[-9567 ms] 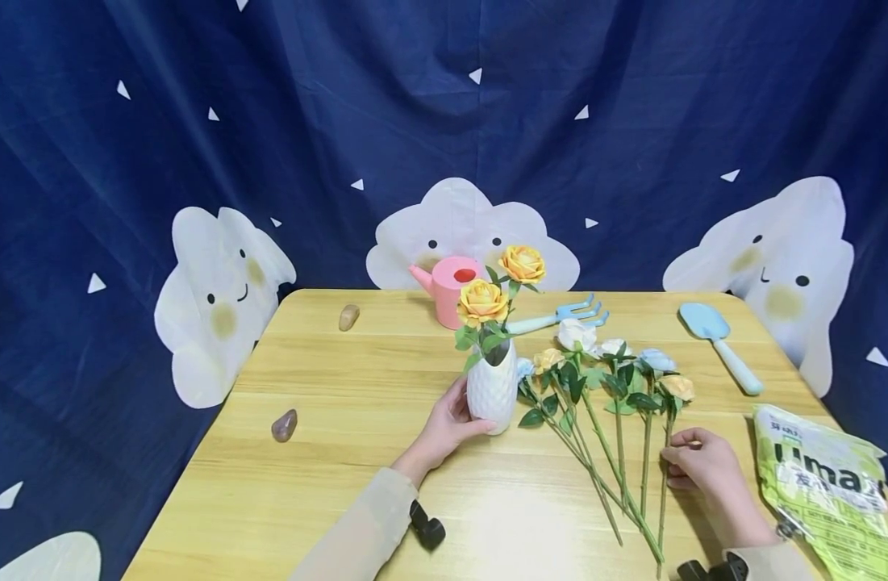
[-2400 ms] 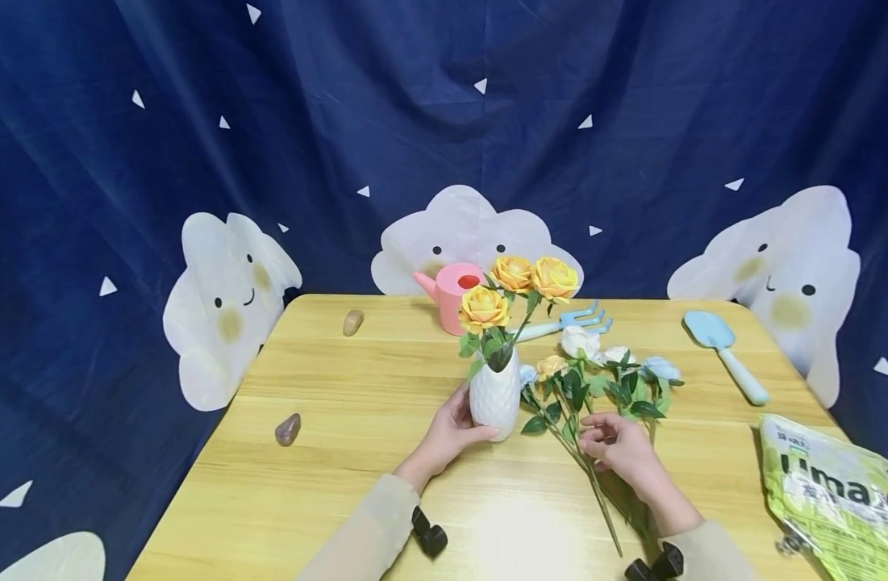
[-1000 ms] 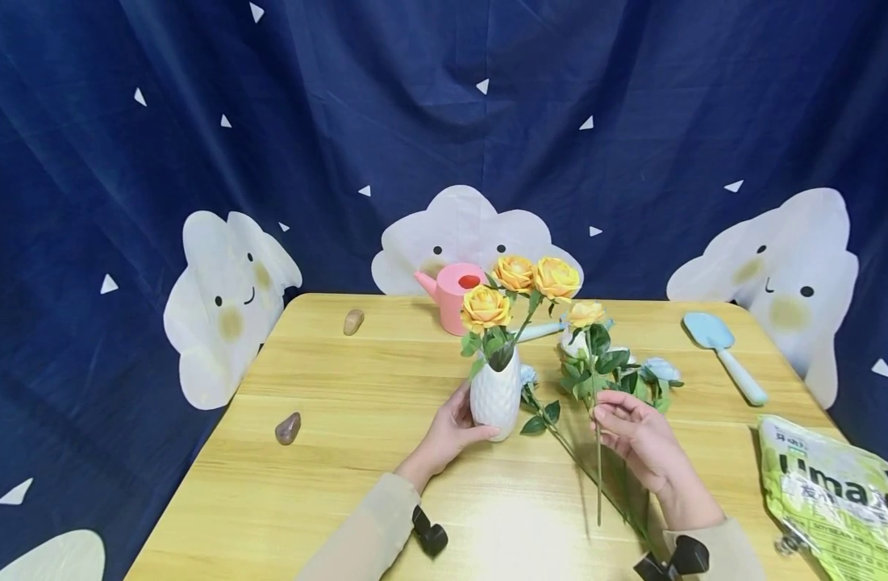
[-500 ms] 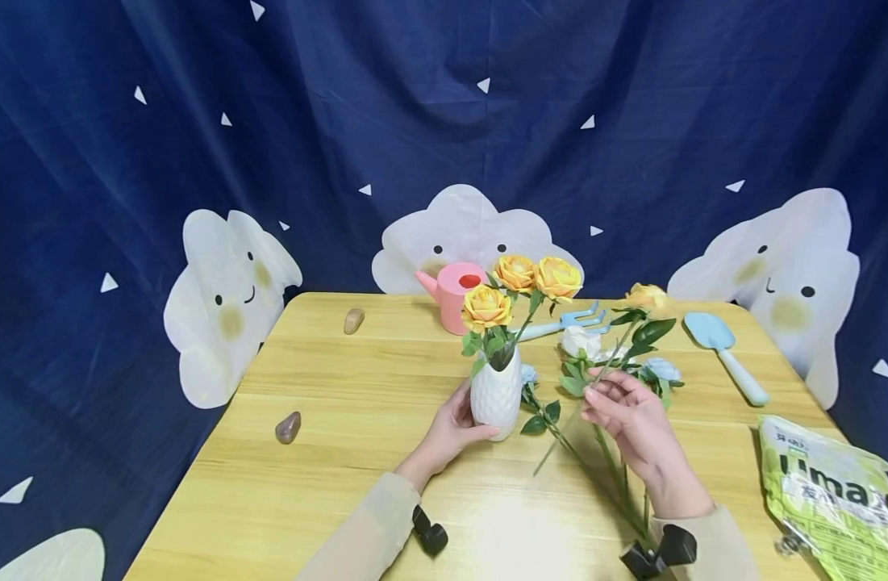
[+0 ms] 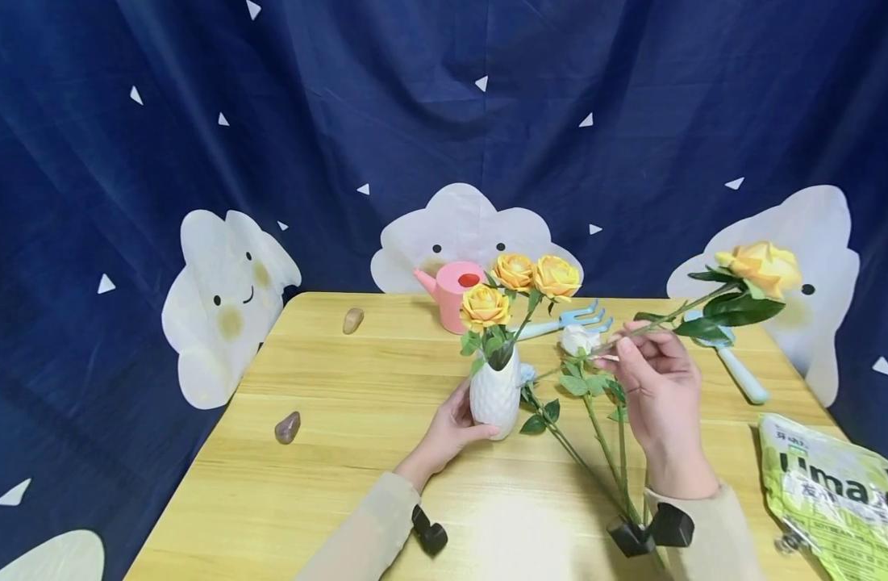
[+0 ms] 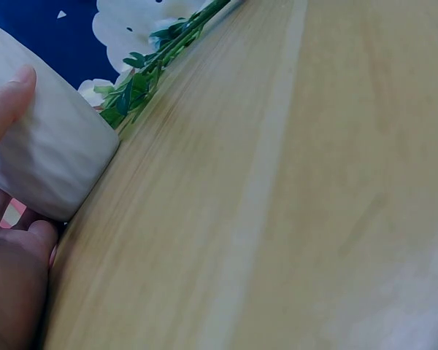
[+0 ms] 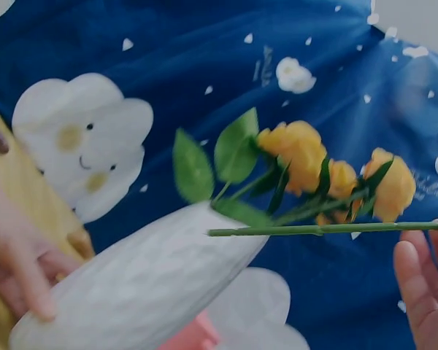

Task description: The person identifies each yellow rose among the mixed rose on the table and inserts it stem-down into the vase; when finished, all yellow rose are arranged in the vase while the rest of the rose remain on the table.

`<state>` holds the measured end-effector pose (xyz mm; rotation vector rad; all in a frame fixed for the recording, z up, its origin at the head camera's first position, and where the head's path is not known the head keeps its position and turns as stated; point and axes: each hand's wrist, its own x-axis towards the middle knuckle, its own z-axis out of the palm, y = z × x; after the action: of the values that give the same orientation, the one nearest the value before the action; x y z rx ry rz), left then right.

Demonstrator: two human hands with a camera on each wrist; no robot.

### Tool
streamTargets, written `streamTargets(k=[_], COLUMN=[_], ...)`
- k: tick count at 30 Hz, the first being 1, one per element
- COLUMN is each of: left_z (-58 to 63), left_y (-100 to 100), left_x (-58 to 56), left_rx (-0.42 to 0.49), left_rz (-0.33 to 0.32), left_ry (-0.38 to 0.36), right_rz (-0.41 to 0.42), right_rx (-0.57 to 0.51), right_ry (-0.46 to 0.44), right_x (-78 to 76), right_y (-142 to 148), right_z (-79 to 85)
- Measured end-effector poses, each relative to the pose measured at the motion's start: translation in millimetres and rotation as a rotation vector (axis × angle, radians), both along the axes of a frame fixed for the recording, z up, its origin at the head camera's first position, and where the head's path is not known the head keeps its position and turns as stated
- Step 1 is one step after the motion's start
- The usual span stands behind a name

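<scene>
My left hand [image 5: 447,436] holds the white textured vase [image 5: 495,399] around its lower body, upright on the table. Three yellow roses [image 5: 514,282] stand in it. My right hand [image 5: 657,395] pinches the stem of another yellow rose [image 5: 761,268] in the air. Its bloom points up and to the right, and its stem slants down toward the vase. In the right wrist view the bare stem end [image 7: 226,232] appears across the vase's mouth; whether it touches cannot be told. A white rose [image 5: 579,339] and a blue rose [image 5: 527,374] lie near the right hand.
Behind the vase are a pink watering can [image 5: 454,298] and a blue hand rake [image 5: 541,328]. A blue trowel [image 5: 741,375] and a green bag [image 5: 828,492] lie at right. Two stones, one brown [image 5: 287,428] and one tan [image 5: 352,320], lie at left.
The right hand moved a yellow rose from the table bunch into a third place in the vase, then lifted another and tilted its bloom rightward. The left hand stayed on the vase.
</scene>
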<state>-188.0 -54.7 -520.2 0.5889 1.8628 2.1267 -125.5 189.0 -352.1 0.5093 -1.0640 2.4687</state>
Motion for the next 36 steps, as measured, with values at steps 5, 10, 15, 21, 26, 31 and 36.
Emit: streamTargets(k=[5, 10, 15, 21, 26, 31, 36], left_z=[13.5, -0.3, 2.9, 19.5, 12.5, -2.0, -3.7], left_y=[-0.9, 0.4, 0.2, -0.8, -0.4, 0.9, 1.0], left_x=[6.4, 3.0, 3.8, 10.1, 7.5, 1.6, 0.8], left_rx=[0.001, 0.029, 0.029, 0.010, 0.024, 0.036, 0.041], left_rz=[0.005, 0.016, 0.016, 0.009, 0.006, 0.006, 0.010], left_ry=[0.008, 0.007, -0.012, 0.006, 0.007, 0.009, 0.033], right_rz=[-0.010, -0.046, -0.143, -0.162, -0.156, -0.126, -0.114], right_rx=[-0.094, -0.024, 0.167, 0.282, 0.296, 0.222, 0.159], right_ry=[0.060, 0.102, 0.044, -0.053, -0.118, -0.103, -0.074], right_x=[-6.8, -14.4, -19.4, -21.6, -23.7, -24.4, -24.7], right_y=[-10.8, -21.8, -30.4, -40.5, -47.9, -51.4, -53.3], right_z=[16.6, 17.9, 14.2, 8.1, 1.4, -1.4, -2.1])
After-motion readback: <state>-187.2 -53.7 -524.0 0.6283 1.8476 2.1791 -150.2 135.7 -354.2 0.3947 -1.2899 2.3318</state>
